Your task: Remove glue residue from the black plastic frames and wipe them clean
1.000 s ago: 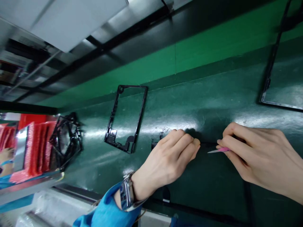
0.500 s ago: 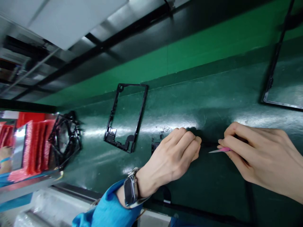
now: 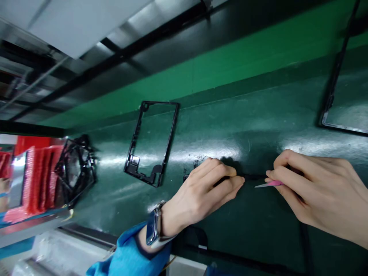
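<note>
My left hand (image 3: 202, 193) rests on the dark green work surface (image 3: 258, 126) with its fingers curled over the top edge of a thin black frame (image 3: 253, 177). My right hand (image 3: 313, 191) grips pink tweezers (image 3: 268, 184), their tip pointing left at the frame's edge between my two hands. Most of this frame is hidden under my hands; its lower bar (image 3: 230, 257) shows near the bench edge. A watch and a blue sleeve (image 3: 135, 257) are on my left wrist.
Another black frame (image 3: 151, 143) lies flat to the left. A heap of black frames (image 3: 76, 168) sits beside red packets (image 3: 34, 180) at far left. Part of a further frame (image 3: 339, 99) shows at the right edge. A bright green band (image 3: 230, 65) runs behind.
My left fingers have spread slightly and shifted along the frame's top edge. The tweezers have stayed almost in place. The view has drifted a little.
</note>
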Demonstrator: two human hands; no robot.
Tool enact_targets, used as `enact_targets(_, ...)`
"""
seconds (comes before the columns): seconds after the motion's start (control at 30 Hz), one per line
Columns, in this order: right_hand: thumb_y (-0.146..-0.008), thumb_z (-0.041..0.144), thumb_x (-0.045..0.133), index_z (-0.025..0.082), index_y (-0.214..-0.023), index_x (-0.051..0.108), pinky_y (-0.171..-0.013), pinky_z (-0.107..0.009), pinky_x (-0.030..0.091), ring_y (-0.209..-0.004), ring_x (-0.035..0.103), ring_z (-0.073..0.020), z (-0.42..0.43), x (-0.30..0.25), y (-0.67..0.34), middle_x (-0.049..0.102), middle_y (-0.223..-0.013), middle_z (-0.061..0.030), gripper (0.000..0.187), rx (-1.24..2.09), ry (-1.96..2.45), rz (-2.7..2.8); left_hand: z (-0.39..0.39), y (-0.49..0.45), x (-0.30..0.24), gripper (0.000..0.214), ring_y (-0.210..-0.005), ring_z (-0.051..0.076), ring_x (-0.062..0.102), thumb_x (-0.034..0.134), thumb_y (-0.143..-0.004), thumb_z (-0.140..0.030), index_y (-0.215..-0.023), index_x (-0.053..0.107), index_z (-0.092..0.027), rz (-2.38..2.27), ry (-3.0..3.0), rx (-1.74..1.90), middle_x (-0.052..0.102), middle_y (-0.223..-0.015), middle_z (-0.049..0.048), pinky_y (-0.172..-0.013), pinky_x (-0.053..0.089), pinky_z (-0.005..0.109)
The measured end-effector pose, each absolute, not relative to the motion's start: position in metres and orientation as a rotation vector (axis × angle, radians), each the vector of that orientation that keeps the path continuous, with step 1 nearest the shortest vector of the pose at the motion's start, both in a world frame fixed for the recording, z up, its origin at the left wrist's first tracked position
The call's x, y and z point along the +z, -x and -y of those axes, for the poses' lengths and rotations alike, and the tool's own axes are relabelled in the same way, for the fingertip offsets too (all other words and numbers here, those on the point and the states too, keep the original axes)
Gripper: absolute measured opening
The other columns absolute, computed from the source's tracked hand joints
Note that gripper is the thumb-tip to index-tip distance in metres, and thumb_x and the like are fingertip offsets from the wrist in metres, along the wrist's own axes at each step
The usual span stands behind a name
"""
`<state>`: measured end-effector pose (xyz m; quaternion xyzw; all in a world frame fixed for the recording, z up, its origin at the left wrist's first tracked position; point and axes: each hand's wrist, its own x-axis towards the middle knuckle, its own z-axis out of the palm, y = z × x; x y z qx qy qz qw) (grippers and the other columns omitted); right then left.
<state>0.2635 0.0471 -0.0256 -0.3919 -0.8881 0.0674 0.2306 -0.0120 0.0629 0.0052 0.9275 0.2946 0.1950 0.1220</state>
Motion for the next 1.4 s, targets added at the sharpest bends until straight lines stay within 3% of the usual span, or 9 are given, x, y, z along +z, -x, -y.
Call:
enact_targets(0.3, -0.101, 0.005, 0.055, 0.018, -0.095, 0.057, -0.052, -0.030, 0.027, -0.060, 0.046, -0.0105, -0.049, -0.026, -0.263, 0.061, -0.092, 0.0009, 0.015, 0.183, 1.082, 2.458, -0.064, 0.022, 0.006, 0.029, -0.094, 0.018, 0.065, 0.070, -0.099, -0.005, -0.126, 0.071, -0.012, -0.845, -2.701, 0.526, 0.072, -0.110, 0.0075, -0.083, 0.056, 0.034)
enact_targets(0.5, -0.101, 0.005, 0.056, 0.018, -0.094, 0.058, -0.051, -0.030, 0.026, -0.059, 0.046, -0.0101, -0.048, -0.025, -0.263, 0.061, -0.092, 0.0005, 0.015, 0.189, 1.071, 2.440, -0.066, 0.028, 0.003, 0.023, -0.100, 0.019, 0.068, 0.061, -0.106, -0.008, -0.126, 0.071, -0.012, -0.828, -2.689, 0.498, 0.074, -0.115, 0.0094, -0.087, 0.059, 0.034)
enact_targets(0.87, -0.099, 0.005, 0.057, 0.017, -0.095, 0.057, -0.052, -0.031, 0.027, -0.060, 0.046, -0.0111, -0.049, -0.024, -0.262, 0.061, -0.092, -0.0001, 0.014, 0.192, 1.062, 2.441, -0.069, 0.023, 0.007, 0.022, -0.089, 0.016, 0.069, 0.052, -0.113, -0.016, -0.125, 0.070, -0.016, -0.835, -2.740, 0.461, 0.075, -0.102, 0.0048, -0.076, 0.055, 0.031)
enact_targets(1.0, -0.099, 0.005, 0.058, 0.018, -0.095, 0.058, -0.053, -0.031, 0.028, -0.061, 0.047, -0.0112, -0.049, -0.025, -0.262, 0.061, -0.093, 0.0003, 0.014, 0.187, 1.067, 2.446, -0.067, 0.025, 0.006, 0.026, -0.092, 0.017, 0.067, 0.048, -0.113, -0.014, -0.129, 0.069, -0.015, -0.817, -2.764, 0.444, 0.074, -0.108, 0.0069, -0.080, 0.055, 0.032)
enact_targets(1.4, -0.100, 0.005, 0.057, 0.018, -0.096, 0.059, -0.053, -0.031, 0.026, -0.060, 0.045, -0.0112, -0.049, -0.024, -0.263, 0.061, -0.093, -0.0001, 0.013, 0.182, 1.066, 2.443, -0.067, 0.032, -0.003, 0.022, -0.093, 0.017, 0.069, 0.058, -0.109, -0.011, -0.125, 0.072, -0.014, -0.826, -2.729, 0.598, 0.075, -0.108, 0.0072, -0.080, 0.058, 0.032)
